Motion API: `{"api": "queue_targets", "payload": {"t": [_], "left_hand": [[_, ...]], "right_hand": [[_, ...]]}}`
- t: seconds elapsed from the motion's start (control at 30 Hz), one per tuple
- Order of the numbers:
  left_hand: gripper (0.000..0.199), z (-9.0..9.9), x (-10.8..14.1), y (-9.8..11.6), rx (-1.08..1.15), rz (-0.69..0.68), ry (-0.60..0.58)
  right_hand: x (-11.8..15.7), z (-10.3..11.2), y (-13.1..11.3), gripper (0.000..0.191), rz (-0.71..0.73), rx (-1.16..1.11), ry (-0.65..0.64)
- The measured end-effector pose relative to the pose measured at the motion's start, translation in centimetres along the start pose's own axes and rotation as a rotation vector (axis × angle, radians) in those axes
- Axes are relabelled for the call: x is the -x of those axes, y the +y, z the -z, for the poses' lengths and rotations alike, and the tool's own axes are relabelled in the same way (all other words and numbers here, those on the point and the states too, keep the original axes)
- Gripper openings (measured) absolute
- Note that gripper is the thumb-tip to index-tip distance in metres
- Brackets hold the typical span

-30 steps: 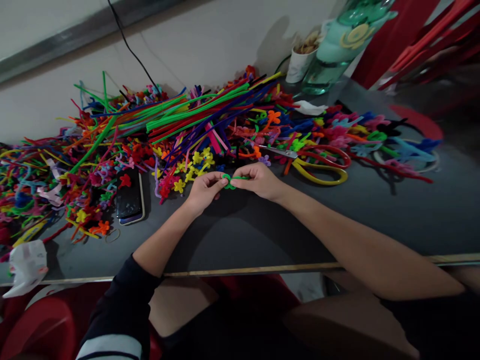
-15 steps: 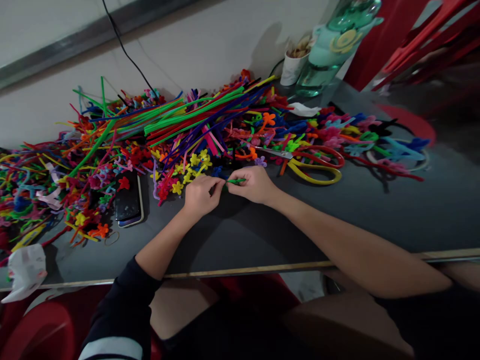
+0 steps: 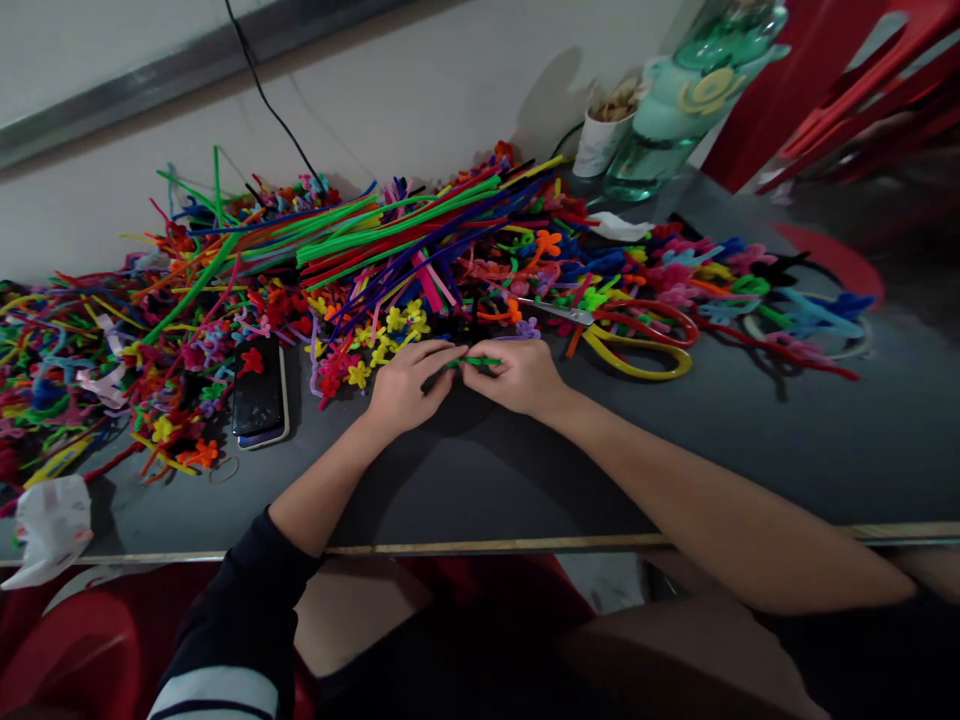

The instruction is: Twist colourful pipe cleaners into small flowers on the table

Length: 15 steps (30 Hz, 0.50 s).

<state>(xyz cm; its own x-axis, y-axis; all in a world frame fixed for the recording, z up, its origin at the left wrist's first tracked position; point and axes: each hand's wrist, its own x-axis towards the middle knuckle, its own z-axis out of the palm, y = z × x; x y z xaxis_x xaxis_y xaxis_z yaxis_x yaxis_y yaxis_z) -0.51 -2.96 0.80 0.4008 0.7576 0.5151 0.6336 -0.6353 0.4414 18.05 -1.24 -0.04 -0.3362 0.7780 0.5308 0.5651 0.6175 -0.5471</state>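
Note:
A green pipe cleaner [image 3: 482, 361] is pinched between my two hands, just above the dark table. My right hand [image 3: 521, 377] has its fingers closed on it, and a green bit shows over the knuckles. My left hand [image 3: 411, 388] pinches at its left end, fingertips nearly meeting those of the right. The shape of the piece is mostly hidden by the fingers. Small yellow pipe-cleaner flowers [image 3: 394, 325] lie just beyond my left hand. Scissors [image 3: 637, 340] with one red and one yellow handle loop rest to the right of my right hand.
Long loose pipe cleaners [image 3: 397, 230] lie heaped along the wall. A phone [image 3: 260, 400] with a red flower on it lies at left, near a crumpled white tissue [image 3: 52, 525]. A paper cup [image 3: 600, 140] and a green bottle [image 3: 660, 130] stand at the back right.
My left fingers have stretched further over the green pipe cleaner and the hands have come closer together. The whole view has shifted slightly.

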Motion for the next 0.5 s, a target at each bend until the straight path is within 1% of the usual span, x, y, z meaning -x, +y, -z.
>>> {"api": "queue_targets", "payload": {"t": [0.07, 0.13, 0.23, 0.33, 0.4, 0.5], "left_hand": [[0.026, -0.3, 0.0, -0.7, 0.064, -0.044, 0.02], [0.021, -0.5, -0.1, -1.2, 0.124, -0.002, 0.041], [0.015, -0.5, -0.3, -1.4, 0.19, 0.158, 0.09], [0.013, -0.4, -0.5, -1.3, 0.246, 0.325, 0.135], [0.013, -0.3, -0.6, -1.2, 0.296, 0.381, 0.14], [0.014, -0.2, -0.7, -1.0, 0.385, 0.4, 0.134]], "right_hand": [[-0.1, 0.2, 0.2, 0.022, 0.021, 0.013, 0.003], [-0.2, 0.4, 0.4, 0.026, 0.056, 0.02, -0.055], [-0.5, 0.8, 0.6, 0.03, 0.106, 0.023, -0.191], [-0.7, 1.2, 0.6, 0.035, 0.113, 0.062, -0.275], [-0.7, 1.3, 0.5, 0.036, 0.124, 0.093, -0.277], [-0.5, 1.2, 0.4, 0.034, 0.165, 0.145, -0.18]]}}
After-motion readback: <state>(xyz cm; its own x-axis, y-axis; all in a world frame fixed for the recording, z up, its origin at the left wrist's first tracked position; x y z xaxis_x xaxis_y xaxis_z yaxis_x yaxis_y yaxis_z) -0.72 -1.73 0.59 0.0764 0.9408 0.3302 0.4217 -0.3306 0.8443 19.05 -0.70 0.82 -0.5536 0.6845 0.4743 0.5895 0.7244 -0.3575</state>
